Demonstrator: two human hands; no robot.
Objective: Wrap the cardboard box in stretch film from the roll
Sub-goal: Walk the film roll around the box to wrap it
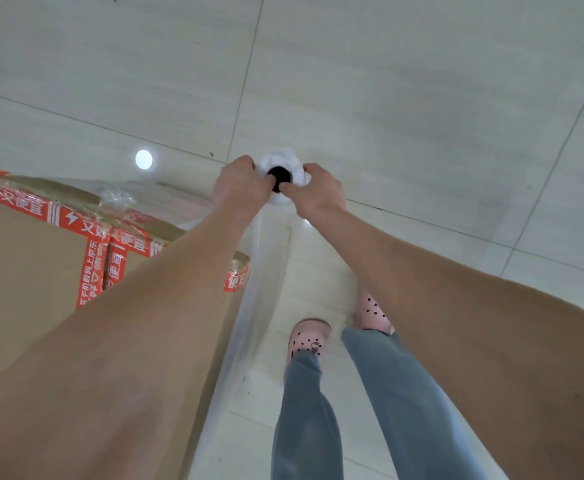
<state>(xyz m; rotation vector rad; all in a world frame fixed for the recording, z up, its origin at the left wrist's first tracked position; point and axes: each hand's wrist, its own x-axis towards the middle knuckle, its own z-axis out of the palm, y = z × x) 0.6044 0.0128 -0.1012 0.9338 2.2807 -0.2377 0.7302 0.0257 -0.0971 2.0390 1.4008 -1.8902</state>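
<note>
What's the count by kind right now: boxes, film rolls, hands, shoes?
1 cardboard box
1 stretch film roll
2 hands: left hand and right hand, both gripping the roll's top end
2 pink shoes
Total: 6

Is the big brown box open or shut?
Shut. The cardboard box has its flaps closed flat and sealed with red tape, and crinkled stretch film covers part of it.
</note>
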